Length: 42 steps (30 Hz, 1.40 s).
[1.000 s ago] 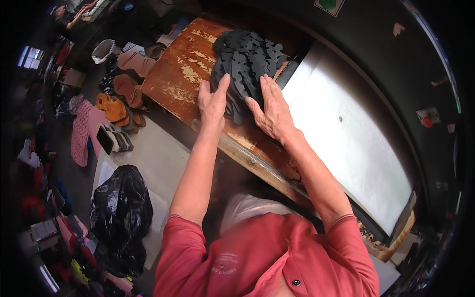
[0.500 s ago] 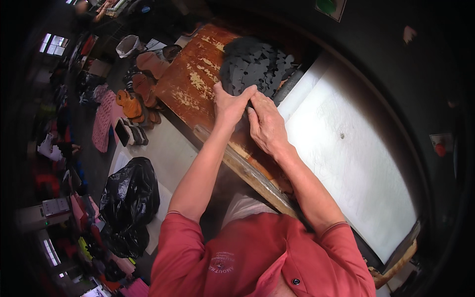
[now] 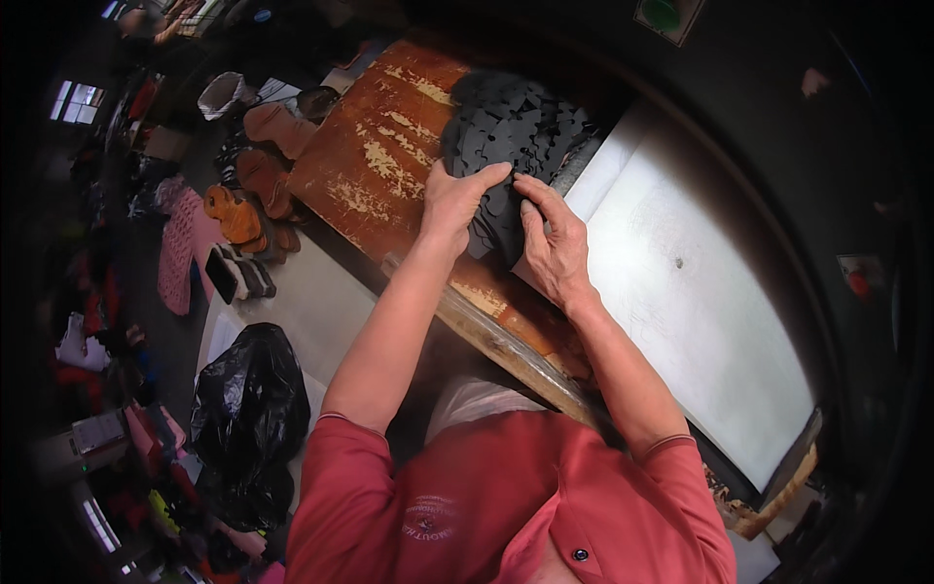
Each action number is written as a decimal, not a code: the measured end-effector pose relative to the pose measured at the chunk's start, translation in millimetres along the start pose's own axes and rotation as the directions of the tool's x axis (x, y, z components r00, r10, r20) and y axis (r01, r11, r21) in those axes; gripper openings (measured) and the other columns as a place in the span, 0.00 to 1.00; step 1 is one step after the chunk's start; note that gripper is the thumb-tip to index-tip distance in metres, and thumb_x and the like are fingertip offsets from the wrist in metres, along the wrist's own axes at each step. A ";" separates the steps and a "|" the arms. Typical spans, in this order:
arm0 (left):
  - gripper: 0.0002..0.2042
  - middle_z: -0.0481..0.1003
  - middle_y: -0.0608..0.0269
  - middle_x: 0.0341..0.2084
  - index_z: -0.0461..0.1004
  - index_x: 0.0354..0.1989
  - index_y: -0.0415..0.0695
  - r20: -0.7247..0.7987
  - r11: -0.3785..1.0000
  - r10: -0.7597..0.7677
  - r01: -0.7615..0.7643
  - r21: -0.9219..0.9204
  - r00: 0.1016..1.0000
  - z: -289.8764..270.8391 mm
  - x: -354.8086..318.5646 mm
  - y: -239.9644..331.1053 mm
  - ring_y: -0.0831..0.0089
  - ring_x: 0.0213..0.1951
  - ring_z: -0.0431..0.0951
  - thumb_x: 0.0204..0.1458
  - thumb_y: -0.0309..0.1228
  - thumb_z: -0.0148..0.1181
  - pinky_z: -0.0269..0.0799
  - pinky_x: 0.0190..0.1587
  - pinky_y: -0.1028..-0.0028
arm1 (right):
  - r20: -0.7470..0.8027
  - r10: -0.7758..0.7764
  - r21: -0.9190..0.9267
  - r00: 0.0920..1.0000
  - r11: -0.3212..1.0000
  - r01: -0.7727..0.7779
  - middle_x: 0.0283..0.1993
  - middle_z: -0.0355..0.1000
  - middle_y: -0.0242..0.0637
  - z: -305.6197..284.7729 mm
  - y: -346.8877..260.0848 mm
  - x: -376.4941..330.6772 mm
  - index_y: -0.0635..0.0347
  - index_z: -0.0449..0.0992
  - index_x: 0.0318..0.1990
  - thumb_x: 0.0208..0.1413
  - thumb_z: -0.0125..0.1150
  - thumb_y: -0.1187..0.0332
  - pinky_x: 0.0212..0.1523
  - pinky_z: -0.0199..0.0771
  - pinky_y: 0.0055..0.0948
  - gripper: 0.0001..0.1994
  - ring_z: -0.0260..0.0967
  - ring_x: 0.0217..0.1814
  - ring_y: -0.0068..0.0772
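A pile of thin black cut-out pieces with notched, wavy edges [image 3: 516, 112] lies on the far part of a worn reddish-brown board. At its near side, my left hand [image 3: 453, 202] is closed around the edge of some of these pieces, its thumb stretched across the top. My right hand [image 3: 556, 238] grips the same black pieces from the right, fingers bent and thumb tucked in. Both sets of fingertips almost meet over them. The undersides of the held pieces are hidden.
The brown board [image 3: 341, 156] has a wooden front edge [image 3: 486, 341]. To the right lies a pale, smooth machine bed [image 3: 691, 282]. On the left are a black plastic bag [image 3: 251, 419], orange-brown cut shapes [image 3: 233, 214] and a striped black-and-white stack [image 3: 240, 274]. A red button [image 3: 857, 282] sits far right.
Both hands have shifted slightly right, and the right hand has moved apart from the left. More of the black pieces shows between them. The view has turned a little.
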<state>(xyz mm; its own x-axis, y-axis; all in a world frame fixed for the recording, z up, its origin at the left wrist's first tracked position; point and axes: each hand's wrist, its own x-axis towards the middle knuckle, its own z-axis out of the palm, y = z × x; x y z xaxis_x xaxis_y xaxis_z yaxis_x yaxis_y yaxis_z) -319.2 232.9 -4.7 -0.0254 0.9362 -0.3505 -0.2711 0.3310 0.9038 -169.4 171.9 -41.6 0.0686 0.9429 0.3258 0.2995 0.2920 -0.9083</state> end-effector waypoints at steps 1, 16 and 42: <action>0.33 0.80 0.52 0.50 0.70 0.62 0.34 0.026 0.999 -0.003 0.004 -0.051 1.000 1.1 -0.9 1.0 0.65 0.47 0.84 0.48 0.26 0.80 0.83 0.52 0.67 | -0.023 -0.006 -0.001 1.000 1.000 0.006 0.63 0.79 0.45 -1.1 -0.4 0.2 0.65 0.80 0.60 0.71 0.56 0.77 0.71 0.71 0.34 0.14 0.75 0.68 0.40; 0.28 0.80 0.57 0.53 0.73 0.63 0.36 0.108 0.986 0.003 0.015 -0.164 0.994 6.1 3.4 -13.3 0.67 0.53 0.82 0.54 0.26 0.75 0.79 0.57 0.69 | -0.186 -0.019 0.062 0.982 0.998 0.031 0.65 0.77 0.42 -10.2 2.1 -0.3 0.64 0.79 0.60 0.74 0.53 0.74 0.73 0.67 0.33 0.13 0.71 0.70 0.35; 0.27 0.77 0.47 0.64 0.69 0.71 0.34 0.150 0.872 -0.056 0.121 -0.475 0.987 -89.3 -65.3 31.0 0.50 0.61 0.80 0.67 0.35 0.61 0.76 0.67 0.54 | -0.148 0.380 0.228 0.913 0.911 -0.342 0.53 0.79 0.36 -32.6 -24.9 19.3 0.63 0.79 0.56 0.72 0.58 0.71 0.62 0.74 0.29 0.11 0.76 0.57 0.29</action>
<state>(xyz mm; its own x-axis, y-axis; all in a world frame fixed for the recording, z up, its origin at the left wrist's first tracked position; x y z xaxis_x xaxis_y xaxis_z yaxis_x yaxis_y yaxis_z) -411.8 171.5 24.3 0.1343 0.9235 -0.3594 -0.6960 0.3461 0.6291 -144.5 177.7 -4.2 0.3175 0.9482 -0.0089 0.0324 -0.0202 -0.9993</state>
